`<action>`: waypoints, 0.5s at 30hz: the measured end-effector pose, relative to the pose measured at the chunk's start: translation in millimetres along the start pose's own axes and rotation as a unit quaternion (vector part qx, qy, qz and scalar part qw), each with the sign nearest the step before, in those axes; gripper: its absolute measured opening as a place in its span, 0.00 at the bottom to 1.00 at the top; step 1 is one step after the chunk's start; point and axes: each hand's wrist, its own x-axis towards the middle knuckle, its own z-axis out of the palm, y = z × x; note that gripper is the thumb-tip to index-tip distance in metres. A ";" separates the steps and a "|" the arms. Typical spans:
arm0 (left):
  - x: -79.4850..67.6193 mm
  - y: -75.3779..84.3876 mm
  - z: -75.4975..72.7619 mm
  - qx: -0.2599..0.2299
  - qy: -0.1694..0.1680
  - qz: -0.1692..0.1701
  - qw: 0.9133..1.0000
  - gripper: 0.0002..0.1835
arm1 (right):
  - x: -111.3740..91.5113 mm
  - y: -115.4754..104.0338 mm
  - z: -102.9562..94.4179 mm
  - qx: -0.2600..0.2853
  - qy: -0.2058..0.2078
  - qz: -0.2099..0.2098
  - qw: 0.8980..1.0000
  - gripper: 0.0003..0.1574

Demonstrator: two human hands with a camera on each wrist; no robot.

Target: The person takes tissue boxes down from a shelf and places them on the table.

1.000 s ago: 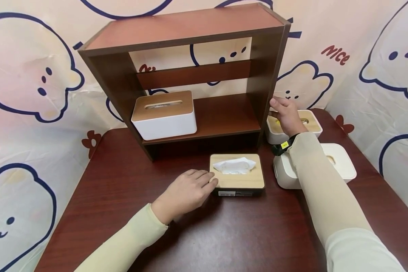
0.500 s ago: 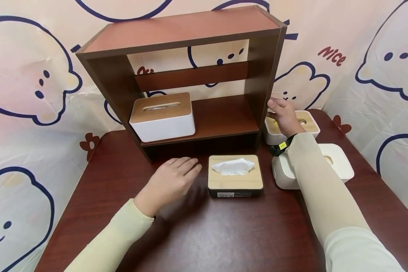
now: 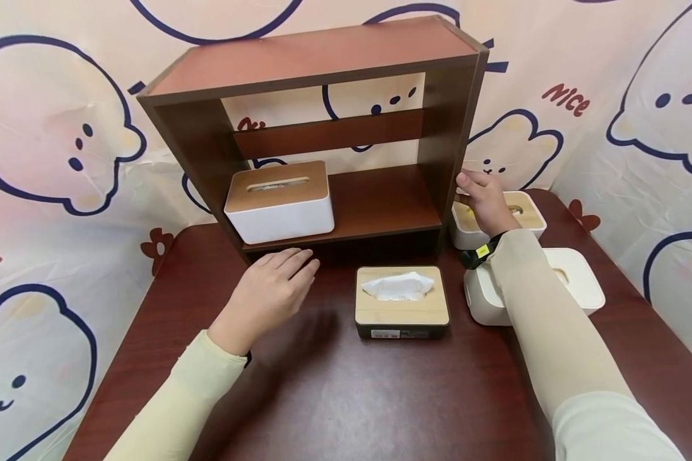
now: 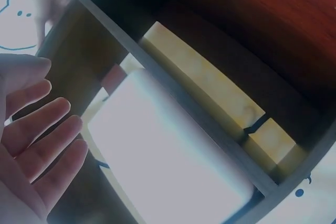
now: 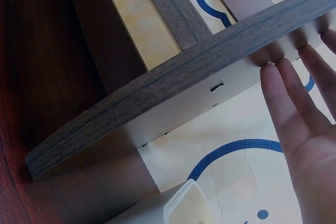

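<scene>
A brown wooden shelf unit (image 3: 375,211) stands at the back of the table. On its board, at the left end, sits a white tissue box (image 3: 282,221) with a brown wooden lid. My left hand (image 3: 268,294) hovers in front of the shelf's lower left, below that box, holding nothing; its fingers look relaxed in the left wrist view. My right hand (image 3: 484,198) touches the outer face of the right side panel (image 5: 173,108) with its fingertips. A dark tissue box (image 3: 402,314) with a light wooden top and a tissue sticking out lies on the table between both arms.
Right of the shelf, partly behind my right hand, is a white tissue box with a wooden lid (image 3: 533,214). An all-white tissue box (image 3: 579,282) lies nearer, partly under my right forearm. Cartoon-printed cloth (image 3: 52,224) hangs around the dark red table (image 3: 352,397).
My left hand has let go of the dark tissue box's left edge and moved left and toward the shelf's lower left. My right hand stays against the side panel.
</scene>
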 end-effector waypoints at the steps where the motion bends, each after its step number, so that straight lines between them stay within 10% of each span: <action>1: -0.3 -1.0 0.3 0.000 0.004 0.000 1.000 0.14 | 0.0 0.3 -0.1 0.000 -0.001 -0.001 1.000 0.20; 15: 3.2 -20.1 -1.2 0.010 0.066 -0.017 0.998 0.15 | -1.1 0.3 0.7 0.000 -0.003 -0.006 1.000 0.20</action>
